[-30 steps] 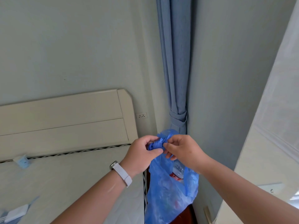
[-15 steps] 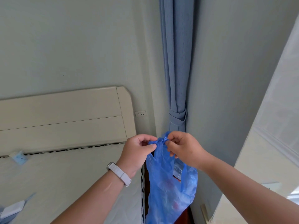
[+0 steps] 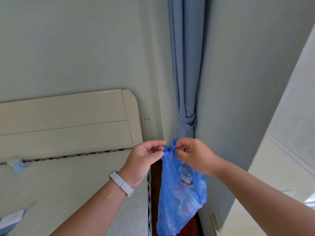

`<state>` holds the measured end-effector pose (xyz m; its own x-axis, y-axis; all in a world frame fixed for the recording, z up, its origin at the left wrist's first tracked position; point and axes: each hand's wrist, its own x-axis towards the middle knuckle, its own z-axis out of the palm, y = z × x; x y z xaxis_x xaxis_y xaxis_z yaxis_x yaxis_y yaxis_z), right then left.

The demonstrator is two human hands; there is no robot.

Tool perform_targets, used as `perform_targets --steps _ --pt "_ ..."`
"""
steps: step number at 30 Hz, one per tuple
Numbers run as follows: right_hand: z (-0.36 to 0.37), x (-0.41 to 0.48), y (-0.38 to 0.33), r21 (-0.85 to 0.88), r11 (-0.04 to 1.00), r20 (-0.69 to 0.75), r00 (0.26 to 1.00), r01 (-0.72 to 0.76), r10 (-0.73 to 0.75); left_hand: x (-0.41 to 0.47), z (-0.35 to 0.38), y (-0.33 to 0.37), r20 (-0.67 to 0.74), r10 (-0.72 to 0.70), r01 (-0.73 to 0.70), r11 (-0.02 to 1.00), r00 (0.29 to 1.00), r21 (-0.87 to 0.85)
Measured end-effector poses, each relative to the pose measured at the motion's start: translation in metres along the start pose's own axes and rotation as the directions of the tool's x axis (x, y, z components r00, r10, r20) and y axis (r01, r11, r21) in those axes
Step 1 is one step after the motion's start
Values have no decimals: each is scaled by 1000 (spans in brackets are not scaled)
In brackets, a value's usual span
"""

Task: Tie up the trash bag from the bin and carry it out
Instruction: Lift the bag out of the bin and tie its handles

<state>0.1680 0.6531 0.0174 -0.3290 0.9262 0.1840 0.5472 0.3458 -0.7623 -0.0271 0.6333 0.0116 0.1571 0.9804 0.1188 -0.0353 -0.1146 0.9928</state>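
A translucent blue trash bag (image 3: 177, 201) hangs in the air in front of me, full of rubbish, with a clear plastic bottle showing through a gap at its side. Its top is twisted into a small knot (image 3: 169, 149). My left hand (image 3: 143, 160), a white band on its wrist, pinches the knot from the left. My right hand (image 3: 194, 155) pinches it from the right. Both hands hold the bag up between them. The bin is out of view.
A bare mattress (image 3: 64, 188) and cream headboard (image 3: 68, 121) lie at the left. A tied-back blue curtain (image 3: 185, 82) hangs in the corner behind the bag. Dark red furniture (image 3: 156, 184) stands beside the bed. A pale wall (image 3: 281, 167) rises at the right.
The bag's loose top has been drawn into a tight small knot between my hands. My hands have pulled slightly apart.
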Motion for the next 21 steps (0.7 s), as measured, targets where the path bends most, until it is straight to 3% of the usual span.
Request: perform_targets --steps 3,5,7,16,21 --pt "1 2 2 52 998 17 1000 -22 22 1 -1 1 -40 122 -103 942 992 319" --pt "2 3 2 99 994 36 998 -49 45 4 -2 -2 -42 260 -192 804 965 563" --pt "3 4 2 113 992 38 998 -62 58 6 -3 -6 -60 337 -202 687 940 698" --pt "-8 6 20 27 987 -70 985 -158 160 3 -40 -12 -117 312 -95 587 943 804" --pt "-19 9 50 62 946 -213 921 -319 325 -1 -84 -29 -221 233 67 529 947 846"
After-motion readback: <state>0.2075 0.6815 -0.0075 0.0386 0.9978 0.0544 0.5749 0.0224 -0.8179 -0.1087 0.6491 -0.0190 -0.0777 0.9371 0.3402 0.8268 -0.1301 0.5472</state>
